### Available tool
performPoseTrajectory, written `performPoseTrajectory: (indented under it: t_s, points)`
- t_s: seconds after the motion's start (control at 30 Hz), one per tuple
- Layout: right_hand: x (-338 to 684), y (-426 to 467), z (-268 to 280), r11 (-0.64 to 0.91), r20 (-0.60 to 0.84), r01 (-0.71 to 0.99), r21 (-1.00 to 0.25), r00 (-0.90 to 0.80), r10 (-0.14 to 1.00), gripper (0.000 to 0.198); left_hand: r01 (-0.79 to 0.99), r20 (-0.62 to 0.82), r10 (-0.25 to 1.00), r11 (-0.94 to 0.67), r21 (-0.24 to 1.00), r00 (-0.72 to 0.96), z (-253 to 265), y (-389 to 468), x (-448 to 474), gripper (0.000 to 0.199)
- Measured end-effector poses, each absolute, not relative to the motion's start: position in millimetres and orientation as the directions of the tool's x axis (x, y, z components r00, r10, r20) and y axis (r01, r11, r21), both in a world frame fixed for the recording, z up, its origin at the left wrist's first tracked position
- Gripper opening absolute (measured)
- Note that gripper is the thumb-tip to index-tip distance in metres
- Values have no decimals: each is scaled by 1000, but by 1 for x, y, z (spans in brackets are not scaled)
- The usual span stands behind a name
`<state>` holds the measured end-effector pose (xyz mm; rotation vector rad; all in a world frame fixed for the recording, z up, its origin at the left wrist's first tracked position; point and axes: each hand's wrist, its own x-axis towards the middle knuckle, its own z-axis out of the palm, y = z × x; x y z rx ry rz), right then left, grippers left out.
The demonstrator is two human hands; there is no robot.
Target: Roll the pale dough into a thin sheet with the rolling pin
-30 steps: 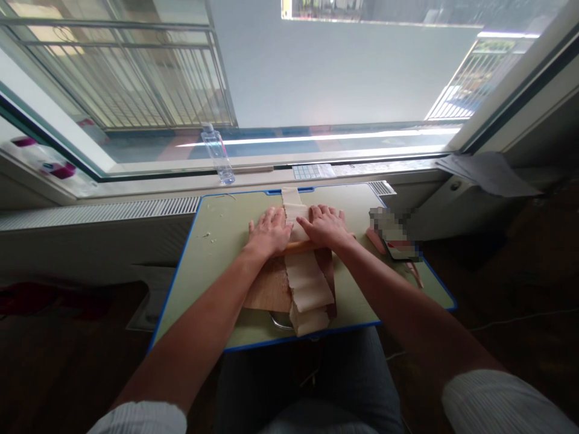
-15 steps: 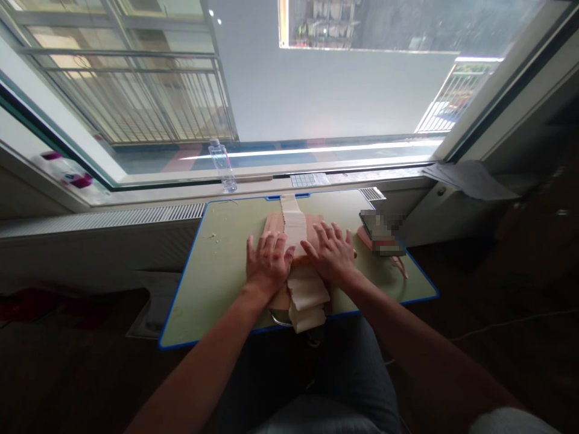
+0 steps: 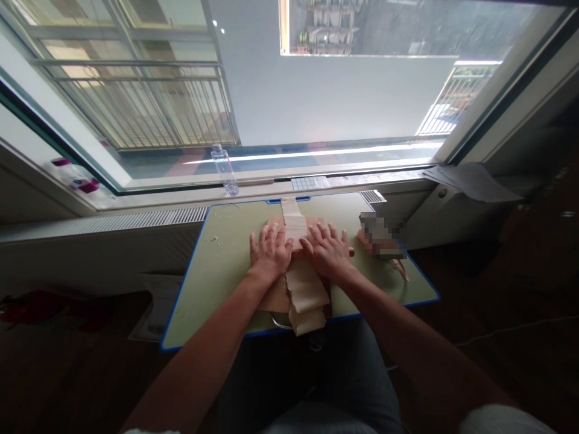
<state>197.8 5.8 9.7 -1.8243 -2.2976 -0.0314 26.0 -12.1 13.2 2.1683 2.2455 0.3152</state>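
Observation:
A long pale strip of dough (image 3: 307, 288) runs lengthwise over a wooden board (image 3: 274, 296), its near end folded in layers at the table's front edge. Across the strip lies a wooden rolling pin (image 3: 351, 252), mostly covered by my palms; its right end and a short middle piece show. My left hand (image 3: 272, 250) rests flat on the pin's left part, fingers stretched forward and apart. On the right part lies my right hand (image 3: 329, 250), its fingers also spread. Both thumbs point inward over the dough, and neither hand is wrapped round the pin.
The light green folding table (image 3: 194, 289) has a blue rim and a few dough crumbs at left. At its right lies a blurred-out object (image 3: 383, 234) on something pinkish. A clear bottle (image 3: 225, 170) stands on the windowsill, with papers (image 3: 470, 181) to the right.
Both hands have slid a little forward, away from me, with the rolling pin under them. More of the dough strip shows on the near side of the pin.

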Motion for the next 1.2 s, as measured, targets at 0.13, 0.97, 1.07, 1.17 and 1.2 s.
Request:
performPoseTrajectory:
  t_s: [0.13, 0.97, 1.07, 1.17, 1.2]
  points:
    - [195, 33, 13, 213, 135, 966, -144, -194, 972, 75, 988, 72, 997, 19, 156, -31, 19, 19, 20, 65]
    - [187, 87, 20, 262, 323, 943, -205, -187, 928, 65, 984, 128, 992, -8, 177, -15, 27, 79, 15, 59]
    - [193, 64, 13, 287, 318, 947, -147, -229, 920, 59, 985, 195, 981, -15, 175, -20, 27, 68, 18, 57]
    - [198, 43, 8, 283, 270, 952, -115, -244, 931, 59, 988, 301, 954, -29, 149, -18, 26, 54, 23, 56]
    - [199, 38, 8, 274, 256, 955, -112, -238, 937, 60, 990, 320, 947, -27, 141, -20, 25, 49, 24, 55]
